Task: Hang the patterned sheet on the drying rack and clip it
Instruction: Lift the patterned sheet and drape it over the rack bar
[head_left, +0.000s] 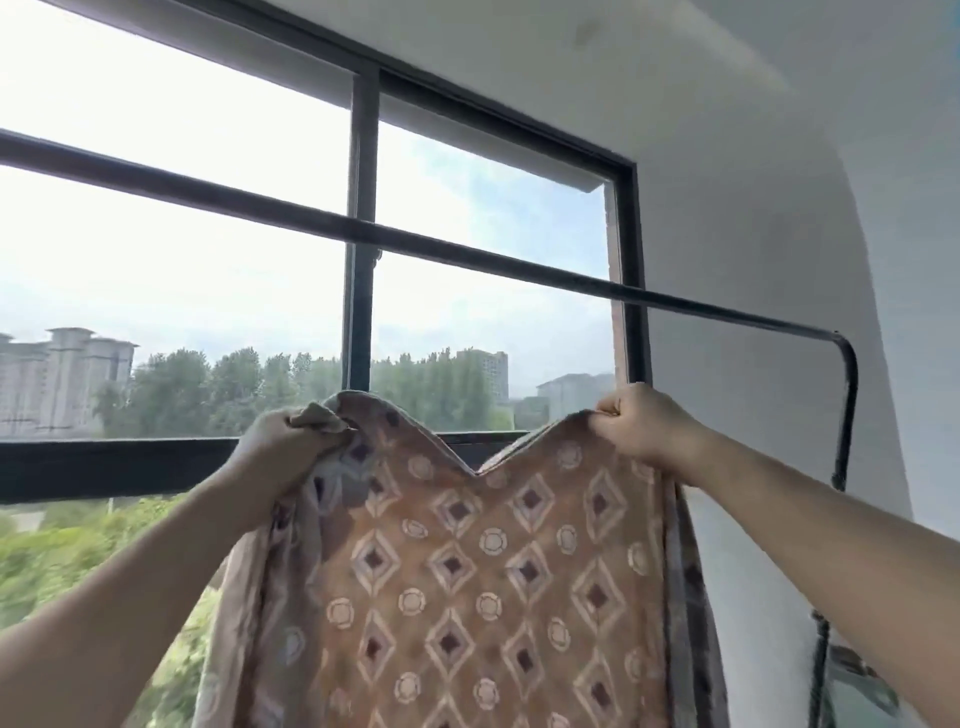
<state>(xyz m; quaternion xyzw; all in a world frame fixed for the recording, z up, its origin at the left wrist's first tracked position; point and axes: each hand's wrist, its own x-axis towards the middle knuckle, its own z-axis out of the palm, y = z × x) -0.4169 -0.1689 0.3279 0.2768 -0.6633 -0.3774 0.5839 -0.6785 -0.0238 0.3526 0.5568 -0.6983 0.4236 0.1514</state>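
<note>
The patterned sheet (467, 582), orange-brown with diamonds and circles, hangs down in front of me from its top edge. My left hand (288, 441) grips the upper left corner and my right hand (641, 426) grips the upper right corner, so the top edge sags between them. The dark bar of the drying rack (467, 254) runs across above the sheet, sloping down to the right, where it bends into a vertical leg (848, 415). The sheet is below the bar and does not touch it. No clips are in view.
A large dark-framed window (361, 208) lies behind the rack, with trees and buildings outside. A white wall (753, 260) stands to the right. Part of another dark rack piece and some cloth (852, 680) shows at the lower right.
</note>
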